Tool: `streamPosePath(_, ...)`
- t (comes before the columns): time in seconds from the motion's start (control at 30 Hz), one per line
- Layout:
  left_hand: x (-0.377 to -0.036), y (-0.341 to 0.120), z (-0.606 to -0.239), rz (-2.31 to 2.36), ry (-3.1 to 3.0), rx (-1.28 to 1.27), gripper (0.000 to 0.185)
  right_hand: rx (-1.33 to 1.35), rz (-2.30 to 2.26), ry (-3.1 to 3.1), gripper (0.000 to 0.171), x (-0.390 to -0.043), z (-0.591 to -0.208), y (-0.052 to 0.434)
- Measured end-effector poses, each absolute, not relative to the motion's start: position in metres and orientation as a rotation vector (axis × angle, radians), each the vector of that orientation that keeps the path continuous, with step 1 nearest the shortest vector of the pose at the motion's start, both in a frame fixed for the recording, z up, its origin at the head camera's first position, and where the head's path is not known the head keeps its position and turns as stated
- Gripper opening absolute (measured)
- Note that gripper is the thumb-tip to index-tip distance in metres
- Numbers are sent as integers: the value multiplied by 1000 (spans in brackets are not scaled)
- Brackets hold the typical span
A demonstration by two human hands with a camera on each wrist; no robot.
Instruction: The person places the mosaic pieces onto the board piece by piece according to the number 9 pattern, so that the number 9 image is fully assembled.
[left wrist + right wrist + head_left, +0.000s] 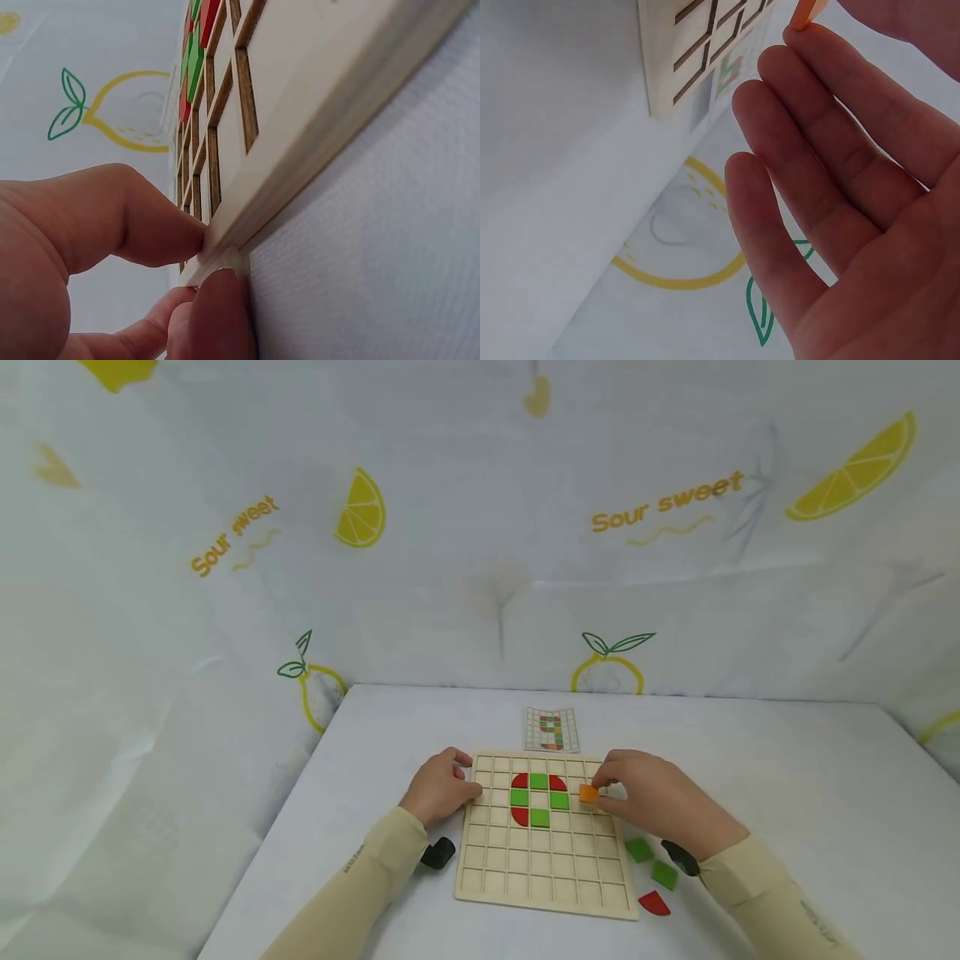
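Observation:
A pale wooden grid board [517, 860] lies on the table. My left hand [441, 791] holds its left edge; in the left wrist view the thumb [161, 232] presses the rim while other fingers meet the board's side. Over the right part of the grid, my right hand [654, 795] pinches an orange square tile [588, 793] between thumb and index finger. The orange tile [805, 13] shows at the top of the right wrist view, the remaining fingers extended. Several green square tiles [539, 817] and red quarter-round tiles [520, 816] sit in cells, forming a ring.
A small printed card [551, 731] with a coloured grid pattern lies behind the board. Two loose green tiles [664, 874] and a red quarter-round tile [655, 903] lie right of the board. A white cloth with lemon prints [607, 675] hangs behind the table [795, 777].

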State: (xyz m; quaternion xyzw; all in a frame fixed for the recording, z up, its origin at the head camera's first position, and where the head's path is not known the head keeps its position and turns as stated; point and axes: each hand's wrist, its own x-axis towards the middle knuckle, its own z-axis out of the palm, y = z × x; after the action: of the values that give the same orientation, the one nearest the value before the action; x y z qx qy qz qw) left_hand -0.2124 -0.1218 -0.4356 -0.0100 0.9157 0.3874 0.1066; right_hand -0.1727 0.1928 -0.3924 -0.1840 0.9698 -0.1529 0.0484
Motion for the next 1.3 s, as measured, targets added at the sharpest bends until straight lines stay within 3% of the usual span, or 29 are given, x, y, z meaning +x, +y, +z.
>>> streamPosePath(1.3,-215,-122,-441,1131,2700,-27,42,-693,-295,2984,8,-167,-417,155)
